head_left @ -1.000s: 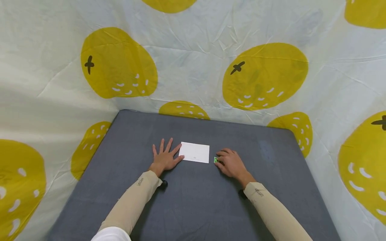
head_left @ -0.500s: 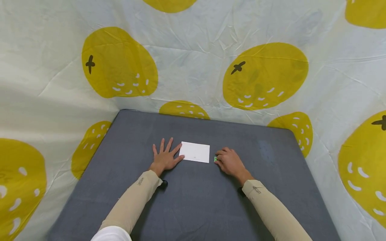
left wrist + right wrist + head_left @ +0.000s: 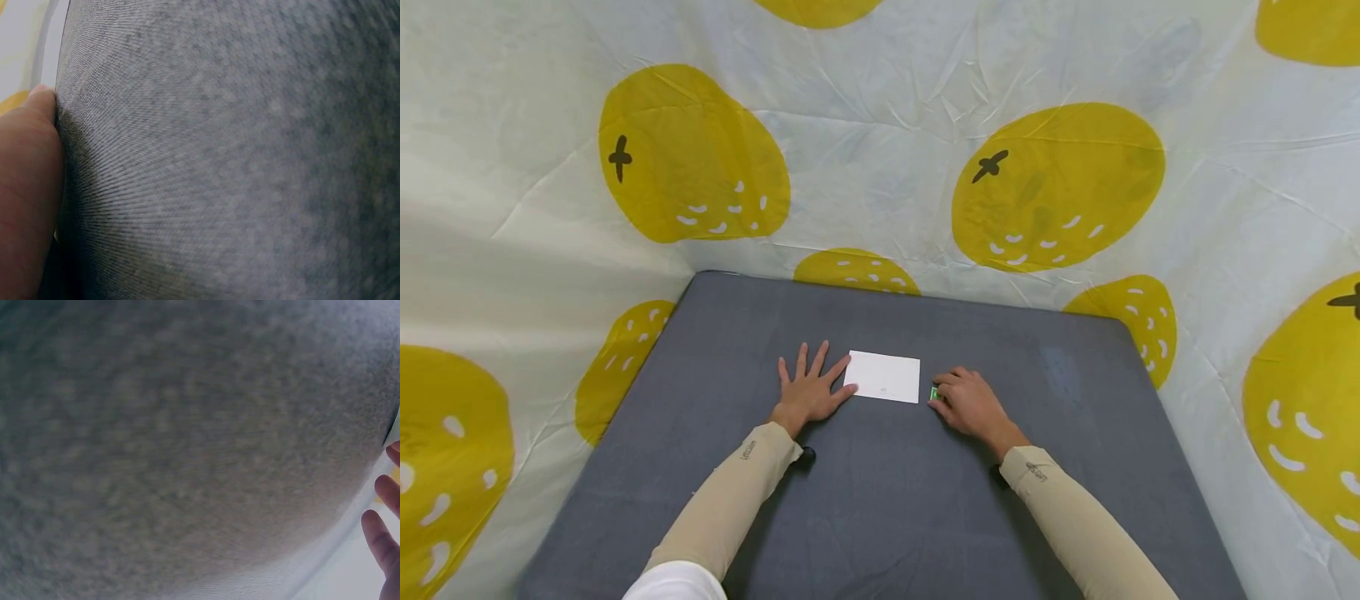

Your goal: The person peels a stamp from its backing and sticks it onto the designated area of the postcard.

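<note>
A small white rectangular card or envelope (image 3: 883,377), with a tiny mark near its lower edge, lies flat on the dark grey surface in the head view. My left hand (image 3: 808,395) rests palm down at its left, fingers spread, with the forefinger and thumb tips on the card's left edge. Just right of the card, my right hand (image 3: 972,406) pinches a small green stamp-like piece with a white border (image 3: 934,392) by its right side; the fingers cover part of it. The left wrist view shows only a thumb (image 3: 28,181); the right wrist view shows some fingertips (image 3: 375,528).
The grey padded table (image 3: 850,508) spreads around both hands. A pale cloth with yellow fruit prints (image 3: 880,183) hangs behind and along both sides.
My left hand stays on the card's edge. My right hand has shifted very slightly forward and left, its fingers drawn a little closer together on the green stamp-like piece.
</note>
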A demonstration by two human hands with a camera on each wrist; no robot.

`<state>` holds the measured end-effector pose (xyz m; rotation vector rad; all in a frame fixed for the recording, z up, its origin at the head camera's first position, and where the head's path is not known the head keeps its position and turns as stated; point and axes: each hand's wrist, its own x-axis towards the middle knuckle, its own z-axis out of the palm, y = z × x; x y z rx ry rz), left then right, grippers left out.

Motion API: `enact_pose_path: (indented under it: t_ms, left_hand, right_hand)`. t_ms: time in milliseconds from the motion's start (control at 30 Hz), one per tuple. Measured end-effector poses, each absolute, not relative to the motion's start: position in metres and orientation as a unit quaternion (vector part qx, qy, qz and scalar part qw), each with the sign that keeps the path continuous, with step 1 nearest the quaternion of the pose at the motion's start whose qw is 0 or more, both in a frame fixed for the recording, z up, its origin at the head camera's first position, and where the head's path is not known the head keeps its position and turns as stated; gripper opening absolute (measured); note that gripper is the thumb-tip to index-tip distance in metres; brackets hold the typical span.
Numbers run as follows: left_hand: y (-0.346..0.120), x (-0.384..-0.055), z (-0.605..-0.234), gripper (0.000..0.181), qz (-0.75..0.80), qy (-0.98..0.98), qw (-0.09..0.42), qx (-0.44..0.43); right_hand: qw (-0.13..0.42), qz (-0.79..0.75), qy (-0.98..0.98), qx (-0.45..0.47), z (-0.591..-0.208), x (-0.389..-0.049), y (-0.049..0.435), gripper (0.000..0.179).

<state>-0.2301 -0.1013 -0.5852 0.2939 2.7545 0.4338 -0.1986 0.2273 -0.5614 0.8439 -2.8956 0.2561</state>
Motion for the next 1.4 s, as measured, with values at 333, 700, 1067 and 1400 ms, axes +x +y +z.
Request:
enact_pose_path:
  t_ms: [333, 700, 1067, 1400]
  left_hand:
    - [-0.103, -0.227, -0.582, 0.074, 0.150, 0.972, 0.145, 0.113]
    - [-0.101, -0.226, -0.579, 0.074, 0.139, 0.973, 0.145, 0.111]
    - [-0.100, -0.226, -0.580, 0.074, 0.138, 0.973, 0.149, 0.110]
    - [-0.102, -0.227, -0.581, 0.074, 0.151, 0.971, 0.145, 0.112]
  right_hand:
    - [0.087, 0.050, -0.950, 0.297, -0.563, -0.200, 0.223, 0.019]
    - [0.096, 0.050, -0.949, 0.295, -0.569, -0.200, 0.223, 0.013]
    - [0.127, 0.087, -0.941, 0.301, -0.574, -0.199, 0.230, 0.017]
    - [0.085, 0.161, -0.945, 0.271, -0.559, -0.205, 0.236, 0.011]
